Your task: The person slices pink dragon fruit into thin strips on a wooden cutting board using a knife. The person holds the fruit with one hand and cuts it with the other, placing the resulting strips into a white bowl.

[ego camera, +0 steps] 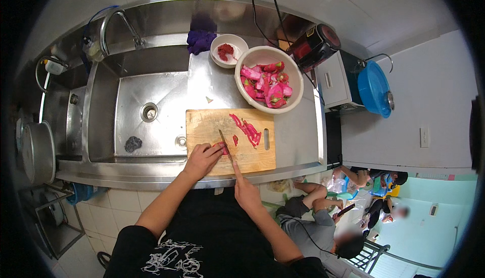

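Note:
On the wooden cutting board (206, 122), my left hand (202, 160) presses down a pink piece of dragon fruit peel (223, 149). My right hand (246, 192) grips a kitchen knife (225, 141), its index finger stretched along the blade. The blade lies against the right side of the held peel. Thin pink peel strips (248, 131) lie on the board to the right of the knife, with one small bit (235, 140) apart from them. Behind the board, a large cream bowl (242, 96) holds several dragon fruit peels (267, 82). The knife's handle is hidden in my right hand.
A white bowl (228, 65) with a red mass stands beside a purple cloth (201, 42). The steel sink (151, 81) with its faucet (121, 20) is to the left. A black and red appliance (314, 46) with cords stands at the back right. People sit on the floor at lower right.

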Motion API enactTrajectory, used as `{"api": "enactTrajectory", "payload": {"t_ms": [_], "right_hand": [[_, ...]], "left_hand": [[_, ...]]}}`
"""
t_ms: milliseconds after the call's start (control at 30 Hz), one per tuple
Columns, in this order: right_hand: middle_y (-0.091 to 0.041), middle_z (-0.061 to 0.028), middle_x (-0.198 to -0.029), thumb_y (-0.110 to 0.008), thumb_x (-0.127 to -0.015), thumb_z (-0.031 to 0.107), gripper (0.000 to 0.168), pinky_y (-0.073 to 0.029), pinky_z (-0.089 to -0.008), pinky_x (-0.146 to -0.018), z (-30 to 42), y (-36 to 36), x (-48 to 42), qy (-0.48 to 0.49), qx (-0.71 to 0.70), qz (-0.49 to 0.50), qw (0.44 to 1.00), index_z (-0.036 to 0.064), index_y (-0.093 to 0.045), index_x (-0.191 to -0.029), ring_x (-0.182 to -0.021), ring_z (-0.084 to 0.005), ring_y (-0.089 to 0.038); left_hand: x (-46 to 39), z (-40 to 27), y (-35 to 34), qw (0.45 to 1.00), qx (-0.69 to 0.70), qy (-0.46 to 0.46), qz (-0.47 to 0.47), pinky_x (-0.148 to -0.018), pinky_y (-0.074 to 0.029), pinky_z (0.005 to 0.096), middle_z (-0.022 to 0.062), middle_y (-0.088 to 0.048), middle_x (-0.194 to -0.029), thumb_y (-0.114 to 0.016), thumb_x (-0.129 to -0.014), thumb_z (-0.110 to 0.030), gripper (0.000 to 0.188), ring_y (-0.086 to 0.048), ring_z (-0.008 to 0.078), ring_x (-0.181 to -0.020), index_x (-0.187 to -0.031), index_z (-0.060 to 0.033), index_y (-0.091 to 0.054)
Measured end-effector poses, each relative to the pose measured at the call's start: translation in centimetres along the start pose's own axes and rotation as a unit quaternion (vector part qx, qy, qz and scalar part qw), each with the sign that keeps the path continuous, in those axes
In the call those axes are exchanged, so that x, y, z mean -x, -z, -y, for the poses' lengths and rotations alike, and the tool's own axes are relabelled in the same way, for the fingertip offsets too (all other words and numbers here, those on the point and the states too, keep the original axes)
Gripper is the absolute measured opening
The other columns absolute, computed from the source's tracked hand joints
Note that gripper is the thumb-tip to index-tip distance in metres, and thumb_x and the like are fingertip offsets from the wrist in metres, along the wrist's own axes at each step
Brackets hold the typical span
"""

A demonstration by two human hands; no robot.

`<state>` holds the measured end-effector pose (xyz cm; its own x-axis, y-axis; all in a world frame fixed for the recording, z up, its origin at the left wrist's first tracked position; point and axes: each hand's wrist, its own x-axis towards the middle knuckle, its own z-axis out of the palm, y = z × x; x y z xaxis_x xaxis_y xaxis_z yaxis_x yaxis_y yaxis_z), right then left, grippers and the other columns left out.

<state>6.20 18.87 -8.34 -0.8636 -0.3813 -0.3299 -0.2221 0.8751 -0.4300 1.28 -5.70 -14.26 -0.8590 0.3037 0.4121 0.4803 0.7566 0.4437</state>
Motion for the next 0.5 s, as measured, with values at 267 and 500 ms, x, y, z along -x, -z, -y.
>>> {"api": "enactTrajectory", "payload": {"t_ms": [267,500], "right_hand": [[-0.072,-0.0208,-0.089,-0.06,-0.106,0.014,0.086,-0.063,-0.0542,-0.071,-0.56,-0.33,-0.34,0.014,0.0,-0.019,1.0,0.027,-0.015,-0.178,-0.075,-0.043,-0.074],[-0.073,-0.0243,-0.092,-0.058,-0.107,0.012,0.082,-0.06,-0.0571,-0.072,-0.37,0.37,-0.07,0.006,-0.017,-0.003,1.0,0.025,-0.017,-0.178,-0.079,-0.0456,-0.073]], "left_hand": [[-0.02,0.13,0.2,1.0,0.022,0.017,0.004,-0.095,-0.053,0.0409,0.0018,-0.074,-0.136,-0.081,-0.089,-0.012,0.035,-0.065,0.0273,-0.106,-0.124,-0.0114,-0.08],[-0.21,-0.02,0.4,0.999,0.038,0.025,0.003,-0.096,-0.052,0.0411,0.001,-0.074,-0.136,-0.081,-0.089,-0.013,0.035,-0.064,0.0263,-0.107,-0.124,-0.0115,-0.08]]}}
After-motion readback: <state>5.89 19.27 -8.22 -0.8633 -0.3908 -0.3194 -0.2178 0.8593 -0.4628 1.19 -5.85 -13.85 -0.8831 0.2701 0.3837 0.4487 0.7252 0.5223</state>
